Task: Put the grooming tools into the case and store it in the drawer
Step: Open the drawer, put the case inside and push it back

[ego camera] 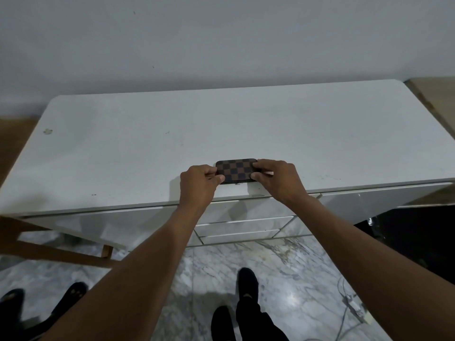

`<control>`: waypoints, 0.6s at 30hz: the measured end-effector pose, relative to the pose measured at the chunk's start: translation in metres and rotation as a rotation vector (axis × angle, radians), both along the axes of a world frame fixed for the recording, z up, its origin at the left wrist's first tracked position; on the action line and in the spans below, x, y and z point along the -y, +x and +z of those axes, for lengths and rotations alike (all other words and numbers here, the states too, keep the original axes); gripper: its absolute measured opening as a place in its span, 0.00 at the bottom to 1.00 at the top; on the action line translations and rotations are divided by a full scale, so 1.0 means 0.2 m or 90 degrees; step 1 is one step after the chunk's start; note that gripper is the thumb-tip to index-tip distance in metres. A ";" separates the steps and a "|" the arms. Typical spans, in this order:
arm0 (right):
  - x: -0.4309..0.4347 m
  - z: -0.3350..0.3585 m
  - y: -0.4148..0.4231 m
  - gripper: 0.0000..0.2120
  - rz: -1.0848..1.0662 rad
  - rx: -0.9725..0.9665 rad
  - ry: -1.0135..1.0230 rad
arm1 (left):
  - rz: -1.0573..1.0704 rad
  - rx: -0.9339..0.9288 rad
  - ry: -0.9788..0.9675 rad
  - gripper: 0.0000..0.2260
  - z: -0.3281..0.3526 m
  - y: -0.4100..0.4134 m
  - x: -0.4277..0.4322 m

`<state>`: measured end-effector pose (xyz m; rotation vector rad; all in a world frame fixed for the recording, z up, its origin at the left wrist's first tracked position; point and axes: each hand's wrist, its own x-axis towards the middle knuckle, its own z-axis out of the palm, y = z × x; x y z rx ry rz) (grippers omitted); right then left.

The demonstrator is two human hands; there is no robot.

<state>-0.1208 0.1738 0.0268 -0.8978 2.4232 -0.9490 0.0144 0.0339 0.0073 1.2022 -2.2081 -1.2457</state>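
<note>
Two bare forearms reached up from the bottom edge, over a marble floor (283, 271) where dark shoes (247, 281) stood. The left hand (198, 184) and the right hand (275, 179) met on a small brown-and-black checkered case (236, 169), which lay flat and closed on the white dresser top (197, 129), close to its front edge. The left fingers (210, 172) were curled over the case's left end with the thumb (219, 178) pressed against its near edge, so that hand was clamped on the case. The right fingers (262, 164) wrapped over the right end, the right thumb (257, 177) pinching the near corner, clamped likewise. Between the two thumbs the checkered lid showed uncovered. Just below the fingers, under the dresser's front lip, stacked white drawer fronts (246, 223) sat shut. Beyond the fingertips the white top ran bare to a pale wall (221, 40). No grooming tools were visible outside the case.
</note>
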 end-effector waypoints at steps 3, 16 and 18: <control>0.01 0.00 0.00 0.16 -0.001 -0.006 0.002 | 0.005 0.013 0.009 0.14 0.00 -0.01 0.01; 0.03 -0.03 0.07 0.11 -0.007 -0.070 0.021 | -0.001 0.025 -0.015 0.13 0.00 -0.02 -0.04; 0.02 -0.04 0.07 0.12 0.006 -0.092 0.032 | -0.001 0.021 -0.021 0.13 -0.01 -0.01 -0.04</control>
